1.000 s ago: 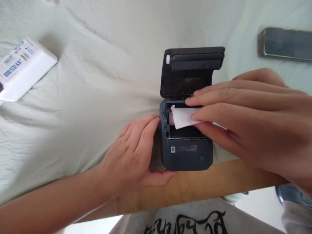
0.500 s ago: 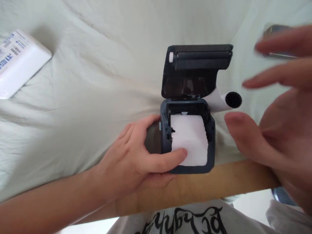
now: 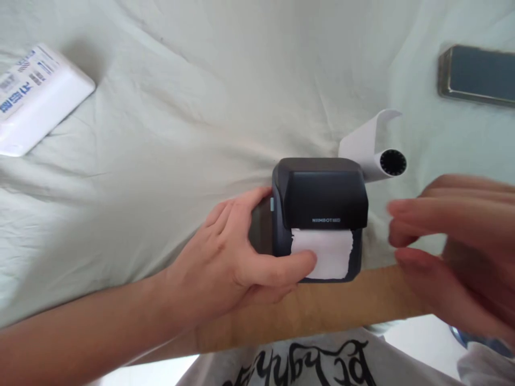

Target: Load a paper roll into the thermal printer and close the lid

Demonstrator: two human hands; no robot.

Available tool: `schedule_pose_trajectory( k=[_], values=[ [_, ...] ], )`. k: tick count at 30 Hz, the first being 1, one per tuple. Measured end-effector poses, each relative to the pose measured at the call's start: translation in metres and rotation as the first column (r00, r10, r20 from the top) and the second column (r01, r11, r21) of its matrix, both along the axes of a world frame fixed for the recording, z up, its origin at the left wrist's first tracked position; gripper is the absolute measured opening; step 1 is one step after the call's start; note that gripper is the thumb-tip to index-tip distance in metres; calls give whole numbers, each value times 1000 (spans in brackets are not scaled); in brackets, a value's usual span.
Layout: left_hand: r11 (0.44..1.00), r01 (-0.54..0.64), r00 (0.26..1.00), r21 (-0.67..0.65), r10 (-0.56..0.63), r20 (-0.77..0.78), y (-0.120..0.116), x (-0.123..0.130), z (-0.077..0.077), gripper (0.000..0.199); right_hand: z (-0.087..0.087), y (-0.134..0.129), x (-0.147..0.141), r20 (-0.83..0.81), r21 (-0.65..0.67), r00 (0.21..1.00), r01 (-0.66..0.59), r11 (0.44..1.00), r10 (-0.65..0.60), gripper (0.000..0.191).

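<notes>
A dark label printer (image 3: 322, 195) marked NIIMBOT sits near the table's front edge with its lid down. White paper (image 3: 332, 252) with ragged edges sticks out from under the lid toward me. My left hand (image 3: 249, 252) grips the printer from its left side, its thumb pressing on the paper. To the right of the printer, my right hand (image 3: 450, 236) hovers apart from it, slightly blurred, fingers curved and a gap between thumb and fingertips. Behind the printer's right side lies a paper roll (image 3: 386, 165) with a black core and a loose, curling end.
A phone-like dark device (image 3: 483, 75) lies at the far right. At the left is a white box (image 3: 48, 107) with a printed label. Wrinkled pale cloth (image 3: 161, 134) covers the table, and a wooden edge strip (image 3: 322, 311) runs along the front.
The printer's lid has swung from standing open to shut over the paper. My right hand has moved down and its fingers have drawn closer together. My left hand keeps its hold.
</notes>
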State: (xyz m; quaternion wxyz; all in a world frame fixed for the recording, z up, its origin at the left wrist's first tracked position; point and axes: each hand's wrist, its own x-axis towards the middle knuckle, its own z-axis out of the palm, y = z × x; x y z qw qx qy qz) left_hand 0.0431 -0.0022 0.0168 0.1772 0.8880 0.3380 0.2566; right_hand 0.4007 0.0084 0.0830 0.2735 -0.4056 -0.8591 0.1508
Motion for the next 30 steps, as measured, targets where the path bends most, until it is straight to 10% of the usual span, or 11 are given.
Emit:
schedule_pose_trajectory(
  k=[13,30],
  values=[
    [983,78,994,165,-63,-91,12,2,5,62,-36,15,-20,57,93,962,-273,957,269,35],
    [984,35,998,173,-26,-52,10,5,1,65,-45,23,-32,44,158,963,-270,950,267,33]
  ],
)
